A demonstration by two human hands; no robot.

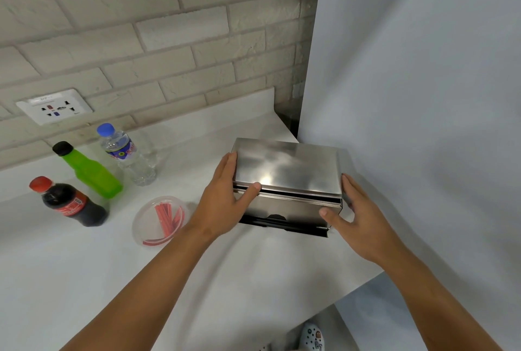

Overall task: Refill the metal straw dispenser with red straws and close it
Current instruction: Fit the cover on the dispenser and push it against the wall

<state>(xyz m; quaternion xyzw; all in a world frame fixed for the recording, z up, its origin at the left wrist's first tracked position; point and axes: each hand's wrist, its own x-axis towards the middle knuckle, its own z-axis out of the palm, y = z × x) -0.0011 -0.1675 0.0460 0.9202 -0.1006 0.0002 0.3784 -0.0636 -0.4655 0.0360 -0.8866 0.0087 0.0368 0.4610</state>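
**Metal dispenser held between two hands on a white counter**

One metal straw dispenser (287, 181) is seen standing on the white counter (84, 266), near its right end and close to a pale wall (423, 96). Its lid (284, 167) is laid flat on top, with a thin dark gap shown along the front edge. A dark tray is visible at the bottom front.

One clear plastic tub (160, 221) is placed left of the dispenser, near the left forearm; a handful of red straws (166, 216) is contained in it, too bunched to be counted. Three bottles are lined up further left: a dark cola bottle (70, 202) with a red cap, a green bottle (90, 171) with a black cap, and a clear water bottle (127, 154) with a blue cap. One wall socket (55, 106) is set into the brick wall behind them.

Both arms are stretched forward from the lower edge. The left hand (225, 198) is spread against the dispenser's left side, fingers laid up the side and the thumb pressed on the lid's front edge. The right hand (355, 218) is opened wide against the right side, fingers along the side wall and the thumb touching the front lower corner. The dispenser is held between the two palms.
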